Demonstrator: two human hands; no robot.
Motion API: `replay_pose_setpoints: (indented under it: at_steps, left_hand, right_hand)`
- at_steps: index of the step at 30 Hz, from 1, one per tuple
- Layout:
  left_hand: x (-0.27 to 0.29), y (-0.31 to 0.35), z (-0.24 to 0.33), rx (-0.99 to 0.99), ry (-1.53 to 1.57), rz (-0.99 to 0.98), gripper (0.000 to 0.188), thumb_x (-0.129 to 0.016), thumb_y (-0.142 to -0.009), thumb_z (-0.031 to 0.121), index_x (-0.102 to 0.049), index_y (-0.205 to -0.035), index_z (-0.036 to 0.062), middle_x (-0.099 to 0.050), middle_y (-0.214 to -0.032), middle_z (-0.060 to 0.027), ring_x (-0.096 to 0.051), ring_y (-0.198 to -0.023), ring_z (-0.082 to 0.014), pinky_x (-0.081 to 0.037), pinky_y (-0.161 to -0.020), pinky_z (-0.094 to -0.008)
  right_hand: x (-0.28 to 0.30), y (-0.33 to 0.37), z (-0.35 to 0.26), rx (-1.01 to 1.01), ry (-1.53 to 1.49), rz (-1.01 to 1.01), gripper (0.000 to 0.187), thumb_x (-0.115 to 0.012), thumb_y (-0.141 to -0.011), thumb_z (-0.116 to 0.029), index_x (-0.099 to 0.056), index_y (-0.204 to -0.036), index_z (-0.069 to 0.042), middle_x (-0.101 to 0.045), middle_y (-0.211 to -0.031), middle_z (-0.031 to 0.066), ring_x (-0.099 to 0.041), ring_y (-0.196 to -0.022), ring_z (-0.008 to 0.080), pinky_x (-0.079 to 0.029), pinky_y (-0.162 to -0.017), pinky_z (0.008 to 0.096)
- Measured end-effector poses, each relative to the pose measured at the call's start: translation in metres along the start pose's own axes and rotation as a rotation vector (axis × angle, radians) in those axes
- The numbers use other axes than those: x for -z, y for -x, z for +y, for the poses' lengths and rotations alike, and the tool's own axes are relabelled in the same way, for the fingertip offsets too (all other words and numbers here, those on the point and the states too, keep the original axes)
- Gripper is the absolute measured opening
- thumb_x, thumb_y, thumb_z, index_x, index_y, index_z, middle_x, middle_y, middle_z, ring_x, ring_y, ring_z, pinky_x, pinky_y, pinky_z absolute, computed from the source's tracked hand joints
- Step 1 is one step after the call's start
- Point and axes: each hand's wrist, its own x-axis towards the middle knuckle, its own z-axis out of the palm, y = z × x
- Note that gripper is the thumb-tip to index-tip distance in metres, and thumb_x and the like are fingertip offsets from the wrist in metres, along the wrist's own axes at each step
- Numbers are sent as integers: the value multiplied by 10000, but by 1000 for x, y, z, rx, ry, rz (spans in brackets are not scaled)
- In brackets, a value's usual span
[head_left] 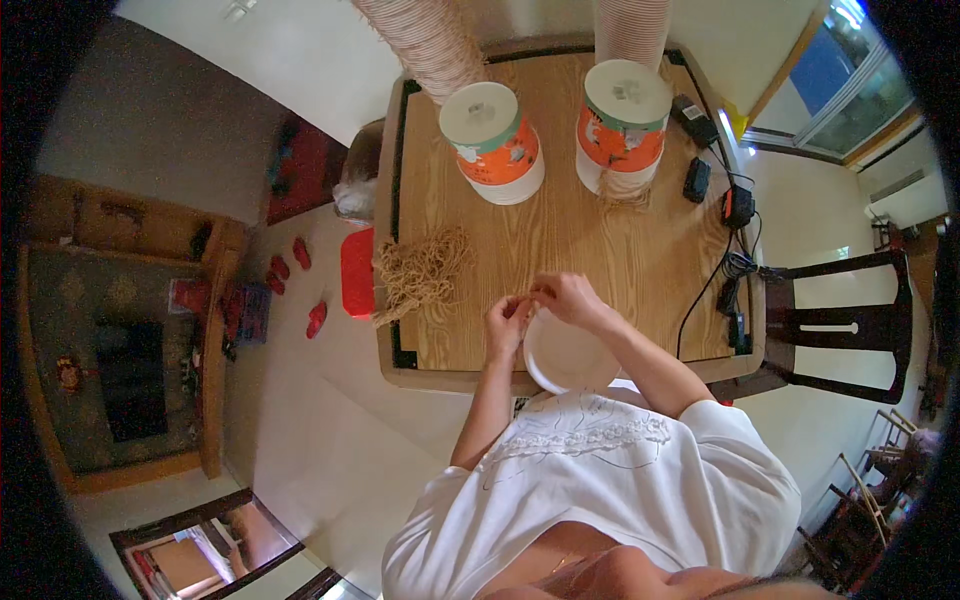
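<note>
My left hand (pixel 508 325) and my right hand (pixel 572 298) are close together above the near part of the table, fingers pinched. Whatever is between their fingertips is too small to make out. Just below them, at the table's near edge, is a white round container (pixel 568 352), partly covered by my right forearm; its depth is hard to judge. To the left of my hands lies a loose pile of brown twine (pixel 425 270), its strands hanging past the table's left edge.
Two orange, green and white paper tubs (pixel 497 150) (pixel 624 130) stand on the wooden table (pixel 540 232). Long ribbed pale stacks (pixel 425 45) rise behind them. Black adapters and cables (pixel 738 208) line the right edge. A dark chair (pixel 840 328) stands right; a red stool (pixel 357 273) left.
</note>
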Motion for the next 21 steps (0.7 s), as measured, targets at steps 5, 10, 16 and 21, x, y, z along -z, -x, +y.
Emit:
replay_pose_setpoints:
  at_steps: [5,10,16,21]
  left_hand:
    - [0,1,6,-24,-109,35,135,-613,-812,101,-609,-916,13,-624,-815,-39,-570,-705,-121,-465,-639,-240]
    - [2,-3,1,-19,-84,36,136,-612,-814,108,-611,-909,10,-625,-797,-41,-569,-689,-122,-462,-628,-245]
    - [0,-6,-1,-53,-49,40,121,-612,-815,124,-612,-885,25,-614,-773,-28,-557,-678,-112,-452,-608,-245]
    - [5,-8,0,-47,-84,16,102,-602,-816,132,-602,-863,42,-602,-768,-8,-540,-678,-98,-438,-605,-238]
  right_hand:
    - [7,-10,-2,-4,2,-106,178,-590,-756,-253,-618,-835,-96,-622,-758,115,-604,-720,299,-455,-651,421]
    - [12,-18,-4,30,48,-174,219,-572,-775,-325,-636,-843,-127,-630,-810,122,-601,-766,313,-446,-687,452]
    - [18,-29,2,-6,-64,-304,229,-578,-778,-297,-621,-849,-84,-612,-813,155,-588,-763,322,-463,-677,408]
    - [23,-31,16,-56,-460,-488,126,-596,-769,-156,-602,-838,-51,-594,-730,17,-528,-698,94,-440,-615,275]
